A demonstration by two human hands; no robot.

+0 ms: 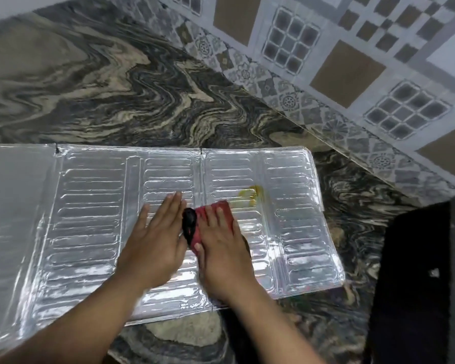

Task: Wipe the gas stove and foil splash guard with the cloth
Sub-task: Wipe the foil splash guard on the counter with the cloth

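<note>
While the foil splash guard (95,206) lies flat on the marbled counter (90,82), I press the red cloth (216,211) onto it under my right hand (221,248), fingers laid straight over it. My left hand (155,240) is spread flat, pinning the foil. I'd push toward the yellow stain (250,194) just beyond, lightly, so the ribs don't crease.

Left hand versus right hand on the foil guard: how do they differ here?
The left hand lies flat and bare on the foil splash guard, holding nothing; the right hand presses the red cloth onto it. The right hand sits nearer the yellow stain; the left is farther from it. Both have straight fingers, palms down.
</note>
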